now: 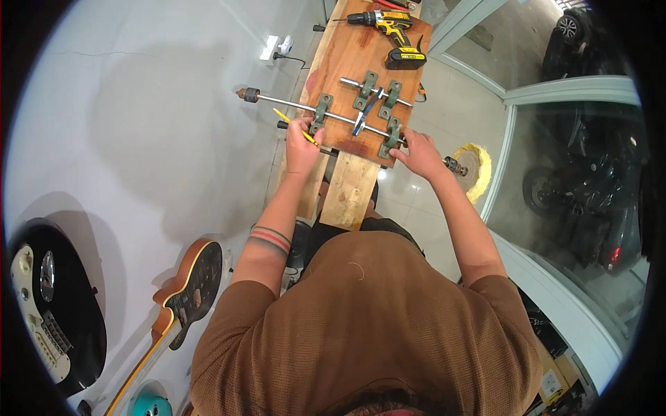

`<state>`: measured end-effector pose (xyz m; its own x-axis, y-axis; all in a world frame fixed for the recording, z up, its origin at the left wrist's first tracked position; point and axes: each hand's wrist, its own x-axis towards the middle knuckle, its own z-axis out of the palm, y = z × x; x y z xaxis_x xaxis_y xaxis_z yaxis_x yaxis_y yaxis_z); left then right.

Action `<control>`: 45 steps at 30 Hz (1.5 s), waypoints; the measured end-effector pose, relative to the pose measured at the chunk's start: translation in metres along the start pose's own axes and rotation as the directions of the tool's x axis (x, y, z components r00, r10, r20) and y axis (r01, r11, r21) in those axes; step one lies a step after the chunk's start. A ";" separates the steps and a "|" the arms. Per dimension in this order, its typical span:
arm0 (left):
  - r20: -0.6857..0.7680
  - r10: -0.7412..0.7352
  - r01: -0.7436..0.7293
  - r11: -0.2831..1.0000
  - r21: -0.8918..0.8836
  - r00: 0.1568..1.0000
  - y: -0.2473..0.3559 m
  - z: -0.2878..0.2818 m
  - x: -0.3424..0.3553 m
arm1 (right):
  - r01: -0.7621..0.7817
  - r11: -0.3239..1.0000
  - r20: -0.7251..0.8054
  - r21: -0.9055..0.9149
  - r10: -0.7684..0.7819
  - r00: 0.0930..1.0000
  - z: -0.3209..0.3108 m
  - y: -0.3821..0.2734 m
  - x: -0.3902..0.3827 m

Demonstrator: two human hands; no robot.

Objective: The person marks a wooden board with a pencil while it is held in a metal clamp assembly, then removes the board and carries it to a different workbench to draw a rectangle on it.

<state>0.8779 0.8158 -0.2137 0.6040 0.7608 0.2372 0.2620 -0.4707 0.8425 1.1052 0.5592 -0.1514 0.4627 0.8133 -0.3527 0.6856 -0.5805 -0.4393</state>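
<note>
My left hand (300, 145) holds a yellow pencil (281, 115) beside a green bearing block (322, 105) on a reddish-brown board (333, 62). My right hand (420, 152) grips another green bearing block (390, 142) at the board's right edge, thumb on its near end. A long steel shaft (284, 102) runs through both blocks, with a chuck (250, 94) at its left and a yellow-rimmed round pad (476, 173) at its right. A shorter shaft (348, 82) sits in two more blocks behind, with a blue-and-silver tool (360, 123) lying across the middle, its exact kind unclear.
A yellow-black drill (395, 31) lies at the board's back. Pale planks (347, 194) extend below the board toward me. Guitars (59, 298) hang on the left wall. A power outlet (270, 47) is beside the bench. Glass panels (555, 159) stand at the right, with dark vehicles behind.
</note>
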 end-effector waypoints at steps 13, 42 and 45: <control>0.093 -0.028 0.029 1.000 -0.011 0.995 0.006 -0.008 0.011 | -0.127 0.989 -0.192 0.073 0.138 0.972 0.019 0.006 -0.034; 0.005 0.059 -0.058 0.973 0.224 0.998 0.017 0.003 0.018 | -0.016 0.994 -0.131 -0.107 0.002 0.991 0.026 -0.015 -0.001; 0.001 0.016 -0.016 0.984 0.175 1.000 0.018 0.004 0.018 | -0.003 0.997 -0.201 -0.080 -0.013 0.980 0.020 -0.016 -0.004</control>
<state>0.8962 0.8191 -0.1963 0.6090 0.7527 0.2501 0.3801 -0.5537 0.7409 1.0810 0.5645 -0.1588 0.5572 0.8120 -0.1737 0.7270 -0.5781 -0.3705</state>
